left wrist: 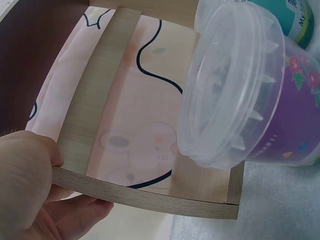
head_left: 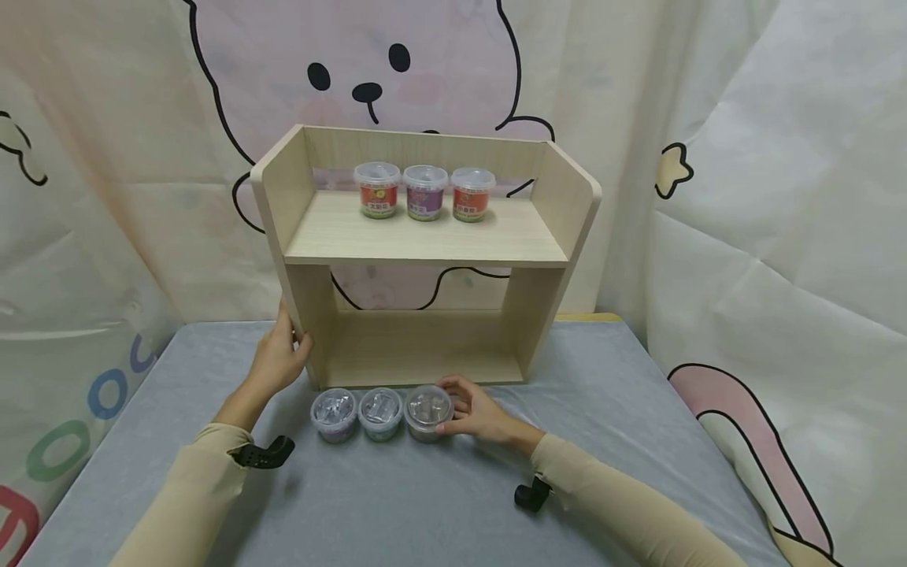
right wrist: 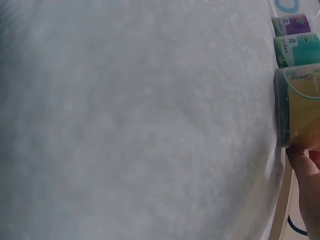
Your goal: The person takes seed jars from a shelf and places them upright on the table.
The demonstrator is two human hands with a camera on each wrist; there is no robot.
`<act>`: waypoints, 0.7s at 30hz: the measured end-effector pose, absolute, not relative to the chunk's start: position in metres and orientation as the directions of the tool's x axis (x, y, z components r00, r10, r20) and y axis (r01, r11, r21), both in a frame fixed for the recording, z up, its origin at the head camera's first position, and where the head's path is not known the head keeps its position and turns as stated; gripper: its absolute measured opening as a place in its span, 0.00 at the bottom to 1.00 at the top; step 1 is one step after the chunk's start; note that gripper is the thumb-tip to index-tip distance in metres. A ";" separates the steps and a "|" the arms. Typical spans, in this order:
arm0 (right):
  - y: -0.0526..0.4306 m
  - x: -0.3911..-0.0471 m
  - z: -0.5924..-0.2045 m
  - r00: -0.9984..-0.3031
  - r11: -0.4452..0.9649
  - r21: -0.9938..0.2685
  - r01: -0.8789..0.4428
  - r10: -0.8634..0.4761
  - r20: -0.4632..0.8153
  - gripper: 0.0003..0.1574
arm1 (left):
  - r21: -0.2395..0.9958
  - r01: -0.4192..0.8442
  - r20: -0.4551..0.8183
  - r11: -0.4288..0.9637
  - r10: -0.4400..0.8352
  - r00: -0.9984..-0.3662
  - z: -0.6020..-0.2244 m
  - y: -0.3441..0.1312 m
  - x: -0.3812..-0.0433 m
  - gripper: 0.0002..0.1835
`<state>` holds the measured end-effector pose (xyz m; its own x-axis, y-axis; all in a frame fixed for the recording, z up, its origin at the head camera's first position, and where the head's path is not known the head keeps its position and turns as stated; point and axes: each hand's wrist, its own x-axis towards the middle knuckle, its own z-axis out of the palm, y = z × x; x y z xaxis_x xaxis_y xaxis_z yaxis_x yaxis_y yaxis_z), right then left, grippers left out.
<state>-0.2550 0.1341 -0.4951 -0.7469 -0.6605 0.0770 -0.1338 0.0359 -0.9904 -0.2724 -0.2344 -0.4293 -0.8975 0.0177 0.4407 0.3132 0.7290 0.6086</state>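
Note:
My left hand point(head_left: 278, 358) grips the left side panel of a two-tier wooden shelf point(head_left: 425, 246); in the left wrist view its thumb and fingers point(left wrist: 75, 215) wrap the panel's edge. Three clear-lidded plastic cups stand in a row before the shelf: a purple-labelled cup point(left wrist: 292, 110) at the left, a teal-labelled cup point(right wrist: 297, 50) in the middle and a yellow-labelled cup point(right wrist: 302, 115) at the right. Thumb and fingers of my right hand point(head_left: 485, 413) hold the right-hand cup by its side, close beside the middle one.
On the upper tier stand three more lidded cups, an orange-labelled one point(head_left: 379, 198), a purple one point(head_left: 425, 202) and another orange one point(head_left: 471, 203). A blue-grey cloth point(head_left: 397, 504) covers the table. Printed curtains point(head_left: 765, 236) hang behind and at both sides.

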 end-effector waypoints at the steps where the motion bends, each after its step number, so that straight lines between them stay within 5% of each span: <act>1: 0.134 -0.255 -0.495 -0.747 0.035 -0.991 -0.133 -0.660 0.077 0.47 | 0.608 0.313 0.441 0.729 0.018 -0.897 -0.429 -0.234 -0.272 0.40; 21: 0.137 -0.256 -0.493 -0.738 0.105 -0.978 -0.178 -0.672 0.062 0.46 | 0.611 0.316 0.439 0.726 0.021 -0.898 -0.429 -0.234 -0.273 0.39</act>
